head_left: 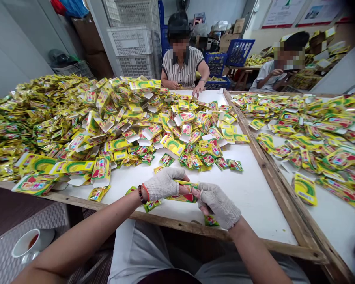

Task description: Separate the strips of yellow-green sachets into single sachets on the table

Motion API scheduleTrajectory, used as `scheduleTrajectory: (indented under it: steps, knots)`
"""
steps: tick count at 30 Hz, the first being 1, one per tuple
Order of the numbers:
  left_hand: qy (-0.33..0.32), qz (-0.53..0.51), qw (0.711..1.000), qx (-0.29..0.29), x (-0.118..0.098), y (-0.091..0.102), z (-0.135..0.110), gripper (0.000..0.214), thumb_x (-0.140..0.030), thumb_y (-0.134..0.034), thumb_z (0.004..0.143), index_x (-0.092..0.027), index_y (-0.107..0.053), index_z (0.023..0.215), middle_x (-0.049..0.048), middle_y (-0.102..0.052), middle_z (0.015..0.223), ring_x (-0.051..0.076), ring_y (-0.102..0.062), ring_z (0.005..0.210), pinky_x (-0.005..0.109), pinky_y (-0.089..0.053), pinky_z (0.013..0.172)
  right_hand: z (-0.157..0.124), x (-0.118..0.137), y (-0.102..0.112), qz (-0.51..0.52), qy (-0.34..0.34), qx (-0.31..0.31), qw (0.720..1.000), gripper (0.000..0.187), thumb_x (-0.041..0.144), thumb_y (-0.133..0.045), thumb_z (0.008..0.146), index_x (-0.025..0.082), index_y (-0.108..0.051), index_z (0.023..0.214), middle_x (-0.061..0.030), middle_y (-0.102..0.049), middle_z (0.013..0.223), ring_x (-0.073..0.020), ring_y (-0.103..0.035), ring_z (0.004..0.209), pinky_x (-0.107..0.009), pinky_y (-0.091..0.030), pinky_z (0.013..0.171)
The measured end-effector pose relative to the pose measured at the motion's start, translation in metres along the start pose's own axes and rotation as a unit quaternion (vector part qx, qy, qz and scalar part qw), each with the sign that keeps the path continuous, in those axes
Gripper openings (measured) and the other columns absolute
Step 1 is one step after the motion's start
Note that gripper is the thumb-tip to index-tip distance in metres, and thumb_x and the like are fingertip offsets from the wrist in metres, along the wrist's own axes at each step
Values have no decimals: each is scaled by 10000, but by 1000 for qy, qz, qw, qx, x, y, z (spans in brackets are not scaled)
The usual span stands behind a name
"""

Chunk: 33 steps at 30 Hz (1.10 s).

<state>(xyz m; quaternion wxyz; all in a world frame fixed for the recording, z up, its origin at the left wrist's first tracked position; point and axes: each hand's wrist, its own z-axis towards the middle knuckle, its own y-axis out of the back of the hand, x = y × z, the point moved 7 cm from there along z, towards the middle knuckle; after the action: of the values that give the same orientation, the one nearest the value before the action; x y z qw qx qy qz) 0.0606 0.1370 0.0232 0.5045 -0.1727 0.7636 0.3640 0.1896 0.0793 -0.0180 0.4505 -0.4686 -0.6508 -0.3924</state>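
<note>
Both my hands wear white knit gloves with the fingertips bare. My left hand and my right hand are closed together on a small yellow carton with red and green print, held just above the white table near its front edge. A small sachet shows under my right hand; whether the hand holds it I cannot tell. Another sachet lies beneath my left wrist. Loose sachets lie just beyond my hands.
A large heap of yellow cartons and sachets covers the table's left and back. A wooden rail divides it from a second loaded table. Two people sit at the far side. White crates stand behind. A cup sits lower left.
</note>
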Motion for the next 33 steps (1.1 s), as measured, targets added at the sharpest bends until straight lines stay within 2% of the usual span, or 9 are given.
scheduleTrajectory:
  steps: [6,10,13,15,18,20,23,28,33]
  knots:
    - [-86,10,993,-82,-26,22,14,353,-414,-721,690,-130,-674,894,24,-632,780,139,-555,703,244,-448,619,7,38,25,-126,75,-183,972,215,395,-617,730,186,-585,690,37,-519,522,-102,-463,474,-216,-343,447]
    - [-121,-4,990,-78,-34,26,16,423,-419,-633,773,-144,-582,1091,46,-623,910,141,-571,773,259,-471,682,6,42,33,-168,99,-195,961,292,395,-647,718,207,-490,558,52,-445,495,-99,-410,487,-225,-304,444]
    - [-123,1,985,-123,-17,47,7,486,-436,-568,813,-157,-489,1203,68,-597,1043,145,-573,834,266,-473,715,-14,28,84,-48,128,-277,951,243,421,-593,776,205,-576,667,0,-561,603,-120,-482,526,-251,-352,474]
    - [-89,63,980,-166,4,61,-1,390,-418,-550,825,-154,-546,1112,52,-612,993,153,-571,828,267,-464,720,-44,24,139,78,216,-419,879,222,417,-549,807,213,-628,845,-95,-648,876,-161,-582,684,-295,-409,554]
    - [-59,198,965,-162,30,61,-11,225,-329,-543,828,-163,-605,967,32,-611,897,171,-570,800,279,-454,723,-70,20,181,170,286,-479,812,231,391,-506,830,263,-649,959,-124,-611,1130,-175,-613,852,-337,-424,633]
    - [-83,300,941,-137,34,46,-13,194,-263,-542,818,-177,-613,976,52,-587,960,198,-560,858,313,-448,765,-61,14,169,152,231,-442,853,213,368,-575,774,260,-647,944,-80,-642,964,-149,-596,699,-323,-423,596]
    - [-118,393,903,-126,28,16,-11,249,-249,-571,803,-194,-602,1044,88,-537,1065,237,-526,952,364,-436,816,-23,-8,103,-39,66,-280,957,267,381,-584,770,213,-641,969,-26,-613,757,-145,-533,573,-307,-420,556]
    - [-125,287,944,-105,20,-29,2,233,-340,-545,857,-187,-587,1028,70,-573,1004,190,-550,867,315,-437,770,3,-29,36,-325,40,-216,920,97,270,-609,718,191,-614,775,-48,-587,855,-177,-550,763,-298,-421,719]
    - [-60,45,991,-110,36,-53,15,369,-469,-669,738,-174,-571,939,-11,-577,775,131,-514,664,244,-383,590,5,-27,34,-219,45,-188,956,81,300,-552,755,220,-555,747,2,-607,705,-171,-559,676,-271,-427,617]
